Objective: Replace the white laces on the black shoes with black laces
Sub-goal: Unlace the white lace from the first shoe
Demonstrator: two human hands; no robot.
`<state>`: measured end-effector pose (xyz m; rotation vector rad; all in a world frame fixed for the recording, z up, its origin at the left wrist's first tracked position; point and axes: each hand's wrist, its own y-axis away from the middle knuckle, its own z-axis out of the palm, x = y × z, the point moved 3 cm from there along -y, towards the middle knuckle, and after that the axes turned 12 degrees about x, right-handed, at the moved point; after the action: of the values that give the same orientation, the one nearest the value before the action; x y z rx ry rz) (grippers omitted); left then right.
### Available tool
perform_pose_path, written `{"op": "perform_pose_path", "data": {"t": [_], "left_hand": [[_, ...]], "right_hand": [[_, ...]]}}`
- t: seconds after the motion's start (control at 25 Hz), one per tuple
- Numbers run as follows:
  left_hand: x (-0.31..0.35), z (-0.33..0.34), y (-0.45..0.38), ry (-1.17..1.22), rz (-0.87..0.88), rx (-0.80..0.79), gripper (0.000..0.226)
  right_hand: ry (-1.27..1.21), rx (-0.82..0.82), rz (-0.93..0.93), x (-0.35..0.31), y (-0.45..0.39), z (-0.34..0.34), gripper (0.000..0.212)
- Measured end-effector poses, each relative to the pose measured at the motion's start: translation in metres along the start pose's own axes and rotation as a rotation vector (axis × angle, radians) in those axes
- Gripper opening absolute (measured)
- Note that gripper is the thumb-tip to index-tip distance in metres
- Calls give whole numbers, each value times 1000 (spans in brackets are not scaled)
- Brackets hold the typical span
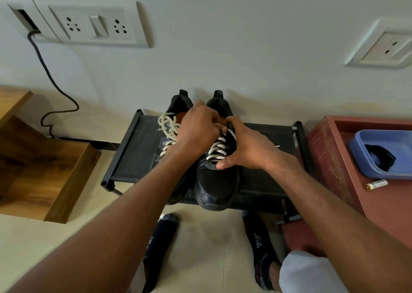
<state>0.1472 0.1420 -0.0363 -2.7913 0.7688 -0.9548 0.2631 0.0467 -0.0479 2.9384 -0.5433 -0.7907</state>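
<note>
Two black shoes stand side by side on a low black fabric rack, toes towards me. The right shoe carries a white lace crossed through its eyelets. My right hand grips this shoe over the lacing, thumb on the lowest rows, fingers curled at the top. My left hand pinches the white lace at the shoe's top eyelets. The left shoe is mostly hidden under my left arm; its loosened white lace lies piled on it. A black lace hangs along the right shoe's side.
A red-brown cabinet stands at the right with a blue tray holding a dark item and a small battery. Wooden furniture sits at the left. The wall behind has sockets and a black cable. My socked feet are on the floor.
</note>
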Motion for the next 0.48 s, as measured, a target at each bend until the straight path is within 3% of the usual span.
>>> {"op": "perform_pose_path", "data": {"t": [0.08,0.24,0.32,0.48], "left_hand": [[2,-3,1,93,-74,43,4],[2,-3,10,604,-625,150,19],[5,-2,8,515,-564,125,23],[9,-8,2,-52,-110,-42,23]], "right_hand": [[9,5,0,0,0,-1,122],[20,2,31,-2,1,-4,121],[16,-6,44,-2,1,-5,121],[13,-3,41,-4,2,-2,119]]}}
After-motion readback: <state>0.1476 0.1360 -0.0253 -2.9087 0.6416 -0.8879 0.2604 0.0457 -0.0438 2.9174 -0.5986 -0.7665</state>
